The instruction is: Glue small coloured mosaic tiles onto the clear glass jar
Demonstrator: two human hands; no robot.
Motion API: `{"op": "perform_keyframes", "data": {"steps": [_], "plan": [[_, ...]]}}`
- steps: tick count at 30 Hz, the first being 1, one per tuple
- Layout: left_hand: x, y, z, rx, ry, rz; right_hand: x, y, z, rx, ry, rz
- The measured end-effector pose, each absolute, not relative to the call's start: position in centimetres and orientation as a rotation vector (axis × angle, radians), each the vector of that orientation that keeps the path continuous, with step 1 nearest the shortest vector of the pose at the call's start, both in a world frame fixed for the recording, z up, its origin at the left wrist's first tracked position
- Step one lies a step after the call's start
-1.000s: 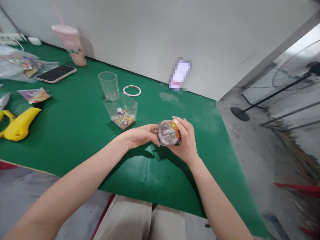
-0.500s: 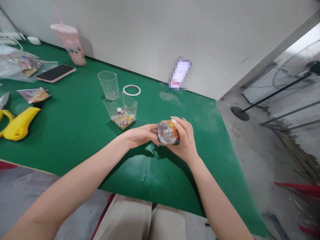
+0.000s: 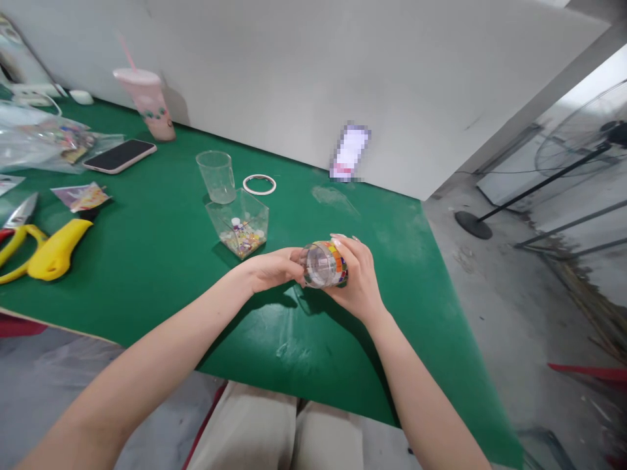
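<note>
Between my two hands a clear glass cup lies tilted on its side, its mouth turned toward me and to the left. Colourful mosaic squares in orange, yellow, red and green cover its outside near the base. My right hand wraps round the mosaic side. My left hand grips the rim side with thumb and fingers; some of its fingers are hidden behind the glass. Just beyond my left hand stands a clear angular container with small mixed coloured pieces in its bottom.
Behind the container stand a clear plastic cup and a white ring. Leftward on the green table are yellow-handled scissors, a phone, a pink tumbler and plastic bags. A blurred-out phone leans on the wall.
My hands still hold the glass cup, which has turned very slightly and shifted a little left. The view has tilted a bit, moving the table items slightly down and right.
</note>
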State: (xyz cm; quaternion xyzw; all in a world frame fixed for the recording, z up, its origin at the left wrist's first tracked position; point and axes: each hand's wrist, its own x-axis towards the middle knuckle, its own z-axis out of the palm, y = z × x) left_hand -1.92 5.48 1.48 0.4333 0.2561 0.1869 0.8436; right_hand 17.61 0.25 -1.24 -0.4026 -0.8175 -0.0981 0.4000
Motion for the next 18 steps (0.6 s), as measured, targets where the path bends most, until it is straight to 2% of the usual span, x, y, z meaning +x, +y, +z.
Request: {"op": "perform_keyframes", "data": {"steps": [3, 8, 11, 18], "plan": [[-2.2, 6.0, 0.8, 0.864, 0.546, 0.407, 17.7, 0.2, -1.7, -1.06, -1.881, -0.082], [-2.6, 6.5, 0.4, 0.904, 0.612, 0.373, 18.1, 0.9, -1.9, -1.208, -1.264, 0.304], [-2.9, 6.7, 0.8, 0.969, 0.682, 0.465, 18.7, 1.4, -1.3, -1.249, -0.988, 0.516], [-2.6, 7.2, 1.2, 1.199, 0.996, 0.76, 20.2, 3.1, -2.5, -1.289, -0.77, 0.685]]}}
